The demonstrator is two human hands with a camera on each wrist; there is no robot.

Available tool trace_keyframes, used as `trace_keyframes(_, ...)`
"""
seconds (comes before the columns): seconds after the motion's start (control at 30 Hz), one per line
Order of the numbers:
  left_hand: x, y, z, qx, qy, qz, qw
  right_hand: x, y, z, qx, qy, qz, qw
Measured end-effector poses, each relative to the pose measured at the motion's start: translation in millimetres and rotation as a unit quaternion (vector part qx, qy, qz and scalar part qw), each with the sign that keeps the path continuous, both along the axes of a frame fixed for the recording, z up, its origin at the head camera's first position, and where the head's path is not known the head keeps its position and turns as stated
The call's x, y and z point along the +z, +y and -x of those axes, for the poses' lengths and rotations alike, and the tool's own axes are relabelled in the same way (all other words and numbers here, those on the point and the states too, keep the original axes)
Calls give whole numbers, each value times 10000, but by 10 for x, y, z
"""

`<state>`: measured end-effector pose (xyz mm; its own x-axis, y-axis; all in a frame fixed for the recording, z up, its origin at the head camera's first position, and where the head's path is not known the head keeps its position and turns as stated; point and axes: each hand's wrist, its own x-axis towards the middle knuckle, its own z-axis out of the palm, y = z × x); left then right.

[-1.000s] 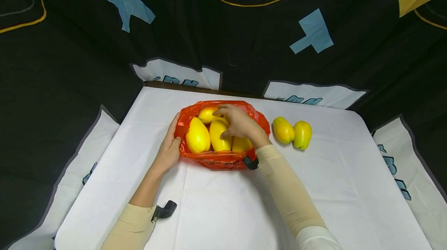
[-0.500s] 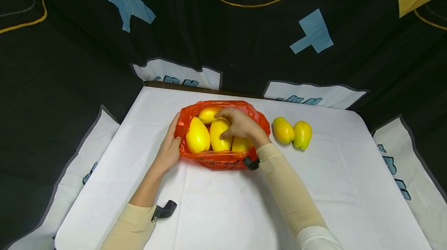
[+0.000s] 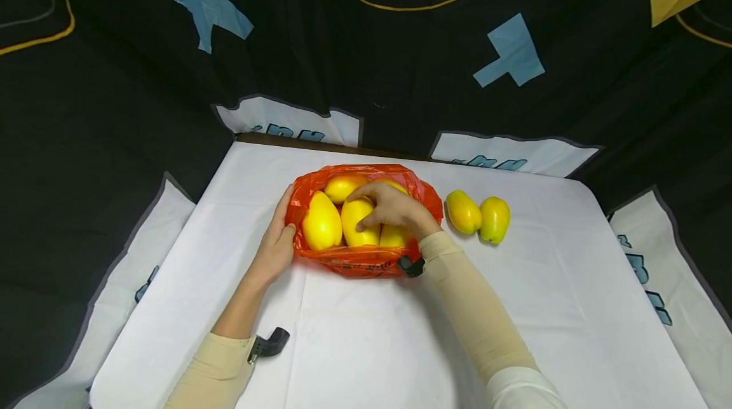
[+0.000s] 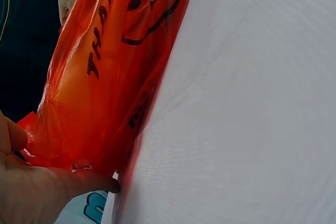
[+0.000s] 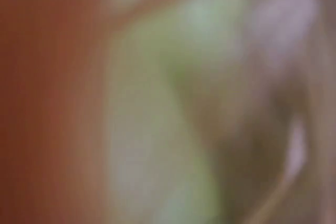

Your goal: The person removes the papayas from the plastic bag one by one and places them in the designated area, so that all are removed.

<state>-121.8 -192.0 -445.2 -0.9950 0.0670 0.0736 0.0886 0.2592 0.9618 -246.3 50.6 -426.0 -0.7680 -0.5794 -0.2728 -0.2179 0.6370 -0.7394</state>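
Observation:
A red plastic bag (image 3: 343,264) with dark print lies on its base, its mouth open upward, with several yellow mangoes inside. My left hand (image 3: 276,245) holds the bag's left side; in the left wrist view, bag film sits between the thumb (image 4: 89,181) and a bent finger. Reaching into the bag from the right, my right hand (image 3: 391,206) grips the middle mango (image 3: 360,223) with curved fingers and thumb. Another mango (image 3: 322,221) lies at the left, one (image 3: 345,187) behind it, and one (image 3: 394,235) partly under the right hand. The right wrist view is blurred.
Two more yellow-green mangoes, a left one (image 3: 464,212) and a right one (image 3: 495,220), sit side by side on the white-covered table (image 3: 572,282), right of the bag. A black curtain (image 3: 400,79) hangs behind the table.
My right hand has shifted slightly toward the bag's near side over the middle mango, uncovering part of another mango behind it. The left hand stays at the bag's side.

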Motion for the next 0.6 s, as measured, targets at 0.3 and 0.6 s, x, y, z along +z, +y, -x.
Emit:
trace_keyframes(0.3, 8, -2, -4, -12, 35, 27, 10000, 7, -37, -45, -49, -315, 79, 9995)
trace_keyframes(0.6, 24, 5, -17, -24, 41, 31, 10000, -2, -52, -64, -101, -400, 44, 9991)
